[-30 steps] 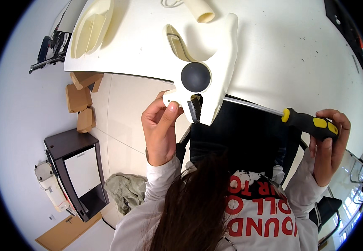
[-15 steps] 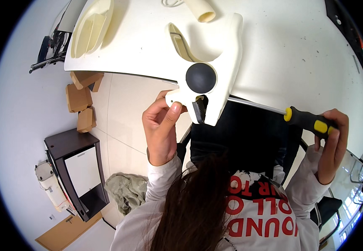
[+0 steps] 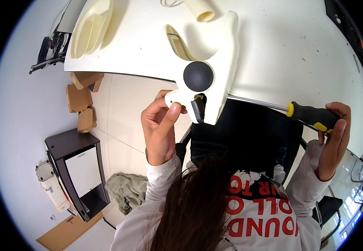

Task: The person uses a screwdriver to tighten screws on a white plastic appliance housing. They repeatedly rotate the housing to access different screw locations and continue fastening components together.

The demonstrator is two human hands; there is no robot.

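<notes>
My left hand [image 3: 160,129] grips a short lobe at the lower left of a cream plastic body [image 3: 227,54], thumb on top. This body has two curved arms, a black round cap [image 3: 198,76] and a dark toothed piece [image 3: 198,109] in a gap at its near end. My right hand [image 3: 334,138] is closed round the back end of a screwdriver [image 3: 313,115] with a black and yellow handle. Its metal shaft runs left to the right side of the cream body; the tip is hidden there.
On the white table [image 3: 273,46] lie a cream hollow shell [image 3: 91,31] at far left and a cream tube-shaped part [image 3: 199,10] at the far edge. Cardboard boxes [image 3: 79,98] and a dark cabinet [image 3: 74,144] stand on the floor to the left, near a grey cloth [image 3: 127,190].
The screwdriver handle has turned in my right hand, its yellow patch now lower. The cream body has shifted slightly left, while my left hand keeps its grip.
</notes>
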